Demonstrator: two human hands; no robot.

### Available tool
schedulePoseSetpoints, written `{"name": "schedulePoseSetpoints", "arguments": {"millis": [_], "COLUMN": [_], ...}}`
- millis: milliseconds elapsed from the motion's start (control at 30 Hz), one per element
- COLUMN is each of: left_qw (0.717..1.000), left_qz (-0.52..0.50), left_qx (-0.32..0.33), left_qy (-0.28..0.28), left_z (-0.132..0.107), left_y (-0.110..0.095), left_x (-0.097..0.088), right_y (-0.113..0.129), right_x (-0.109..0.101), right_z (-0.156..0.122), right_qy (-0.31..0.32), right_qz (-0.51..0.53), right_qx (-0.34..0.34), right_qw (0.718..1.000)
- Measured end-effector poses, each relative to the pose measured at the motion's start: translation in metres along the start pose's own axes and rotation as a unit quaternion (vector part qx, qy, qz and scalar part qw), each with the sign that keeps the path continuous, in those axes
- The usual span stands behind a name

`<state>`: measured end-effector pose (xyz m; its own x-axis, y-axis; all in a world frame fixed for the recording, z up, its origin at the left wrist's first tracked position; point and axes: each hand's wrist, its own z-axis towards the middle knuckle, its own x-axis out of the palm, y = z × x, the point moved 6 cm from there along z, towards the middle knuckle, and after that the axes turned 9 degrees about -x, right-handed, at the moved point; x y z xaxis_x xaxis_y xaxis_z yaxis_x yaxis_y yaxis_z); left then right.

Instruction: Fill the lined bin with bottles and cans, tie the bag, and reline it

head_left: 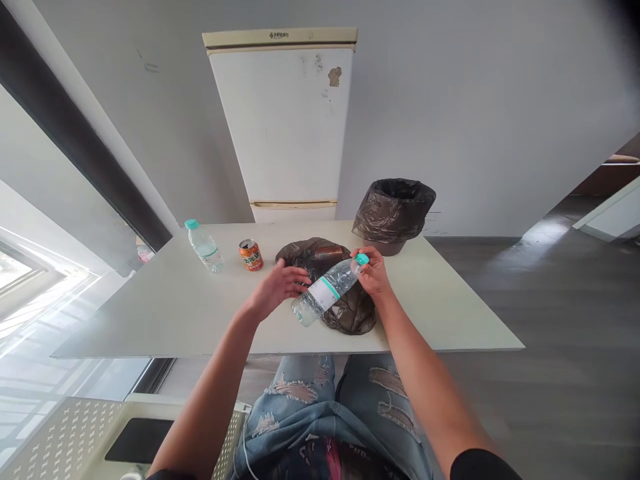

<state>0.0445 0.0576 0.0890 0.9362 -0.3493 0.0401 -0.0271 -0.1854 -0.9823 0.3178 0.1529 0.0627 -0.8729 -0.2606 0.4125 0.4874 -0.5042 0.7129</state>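
Observation:
My right hand grips a clear plastic bottle by its neck, just under the teal cap. The bottle slants, its base low and to the left, above a dark plastic bag that lies spread on the table. Inside that bag a brownish-red item shows in part; its kind is unclear. Near the bottle's lower half, my left hand is open with fingers stretched out; whether it touches the bottle I cannot tell. An orange can stands to its upper left, with another teal-capped bottle farther left.
A bin lined with a dark bag stands at the back right of the white table. Behind the table is a white fridge. A perforated cream surface with a dark flat object sits at lower left.

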Motion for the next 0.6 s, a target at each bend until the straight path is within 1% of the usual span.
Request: {"name": "schedulePoseSetpoints", "arguments": {"millis": [33, 67, 100, 133, 200, 233, 267, 300, 333, 367, 400, 433, 467, 500, 533, 567, 600], "left_qw": [0.999, 0.996, 0.993, 0.990, 0.985, 0.985, 0.987, 0.989, 0.991, 0.988, 0.980, 0.963, 0.936, 0.904, 0.865, 0.827, 0.796], "left_qz": [0.019, 0.049, 0.078, 0.108, 0.150, 0.158, 0.157, 0.146, 0.125, 0.099, 0.068, 0.031, 0.000, -0.009, -0.001, 0.012, 0.026], "left_qx": [-0.022, -0.031, -0.035, -0.037, -0.034, -0.027, -0.016, -0.001, 0.017, 0.039, 0.063, 0.093, 0.125, 0.145, 0.162, 0.164, 0.150], "left_qy": [0.039, 0.066, 0.083, 0.088, 0.078, 0.058, 0.031, -0.005, -0.051, -0.109, -0.174, -0.249, -0.328, -0.402, -0.475, -0.537, -0.586], "left_z": [-0.009, -0.017, -0.025, -0.032, -0.042, -0.047, -0.052, -0.058, -0.064, -0.070, -0.078, -0.087, -0.098, -0.109, -0.121, -0.132, -0.141], "left_y": [-0.002, -0.004, -0.005, -0.005, -0.004, -0.004, -0.005, -0.005, -0.006, -0.007, -0.006, -0.003, 0.001, 0.008, 0.015, 0.025, 0.035], "left_x": [0.016, 0.030, 0.043, 0.052, 0.063, 0.063, 0.058, 0.049, 0.035, 0.017, -0.006, -0.032, -0.060, -0.087, -0.113, -0.136, -0.156], "right_y": [0.000, 0.000, -0.001, -0.001, -0.001, -0.001, 0.000, 0.001, 0.003, 0.005, 0.006, 0.006, 0.005, 0.002, -0.001, -0.004, -0.006], "right_x": [0.004, 0.008, 0.012, 0.015, 0.019, 0.020, 0.021, 0.023, 0.025, 0.028, 0.033, 0.038, 0.043, 0.047, 0.049, 0.049, 0.048], "right_z": [-0.002, -0.003, -0.005, -0.006, -0.008, -0.009, -0.010, -0.010, -0.011, -0.013, -0.016, -0.020, -0.025, -0.030, -0.033, -0.034, -0.032], "right_qy": [0.019, 0.035, 0.051, 0.066, 0.090, 0.101, 0.115, 0.135, 0.164, 0.208, 0.265, 0.332, 0.396, 0.448, 0.481, 0.494, 0.485], "right_qz": [0.002, 0.004, 0.006, 0.006, 0.009, 0.015, 0.025, 0.037, 0.045, 0.046, 0.036, 0.015, -0.017, -0.056, -0.098, -0.142, -0.187], "right_qx": [0.005, 0.008, 0.011, 0.014, 0.021, 0.026, 0.032, 0.039, 0.047, 0.058, 0.073, 0.094, 0.118, 0.140, 0.157, 0.163, 0.157], "right_qw": [1.000, 0.999, 0.999, 0.998, 0.996, 0.994, 0.993, 0.989, 0.984, 0.975, 0.961, 0.939, 0.910, 0.881, 0.857, 0.842, 0.840]}}
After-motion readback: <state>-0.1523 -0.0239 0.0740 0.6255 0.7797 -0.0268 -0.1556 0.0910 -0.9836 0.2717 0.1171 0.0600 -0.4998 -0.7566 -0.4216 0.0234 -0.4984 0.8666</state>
